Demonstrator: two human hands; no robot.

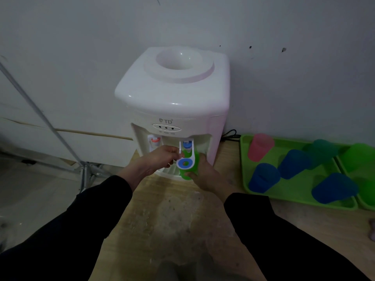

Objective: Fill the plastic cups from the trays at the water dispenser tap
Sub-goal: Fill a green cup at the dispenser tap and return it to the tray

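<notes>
While a green cup (189, 173) is held under the blue tap (186, 144), most of the job looks still left to be done. The cup is gripped from its 3 o'clock side by the right hand (206, 176), with the fingers wrapped round it. The white lever (185, 162), with its blue ring, is pinched at its 9 o'clock edge by the left hand (160, 159). No water can be seen, so it cannot be told how full the cup is.

At 3 o'clock from the water dispenser (174, 92), a green tray (244, 159) is set on the wooden top (172, 209). One pink cup (259, 147), one teal cup (322, 153) and three blue cups (263, 177) are kept on it. Whether any has water in it cannot be told. A second tray (363, 205) is seen further out at 3 o'clock.

The cups are made of smooth, cloudy plastic and are shaped wide at one end and thin at the other. The dispenser is made of shiny white plastic, with round corners and a round bowl on top.
</notes>
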